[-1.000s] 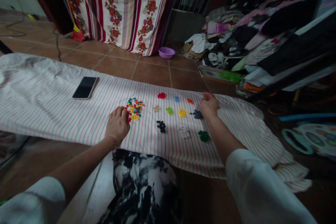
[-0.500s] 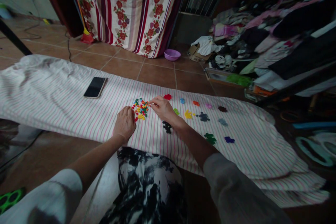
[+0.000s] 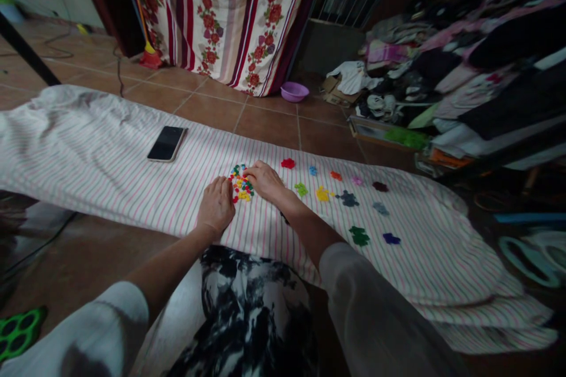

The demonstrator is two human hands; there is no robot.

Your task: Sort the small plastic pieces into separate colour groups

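Observation:
A pile of small mixed-colour pieces (image 3: 243,189) lies on the striped cloth (image 3: 274,235). Against the pile's left edge rests my left hand (image 3: 216,205), palm down, its fingers lying forward on the cloth and holding nothing I can see. My right hand (image 3: 266,181) reaches over the pile's right side with thumb and fingers drawn together; anything between the fingertips is too small to make out. Single-colour groups lie to the right: red pieces (image 3: 288,163), lime pieces (image 3: 301,189), yellow pieces (image 3: 322,193), dark grey pieces (image 3: 348,198) and green pieces (image 3: 358,235). My right forearm mostly hides black pieces.
A phone (image 3: 167,144) lies on the cloth to the left. Further groups are blue (image 3: 312,170), orange (image 3: 336,175), pink (image 3: 356,180), brown (image 3: 379,187), light grey (image 3: 380,208) and purple (image 3: 391,238). A purple basin (image 3: 295,92) stands on the tiled floor beyond.
My right hand has shifted left and further onto the pile. Its forearm now covers most of the black pieces and shows the lime ones fully. The view has shifted slightly.

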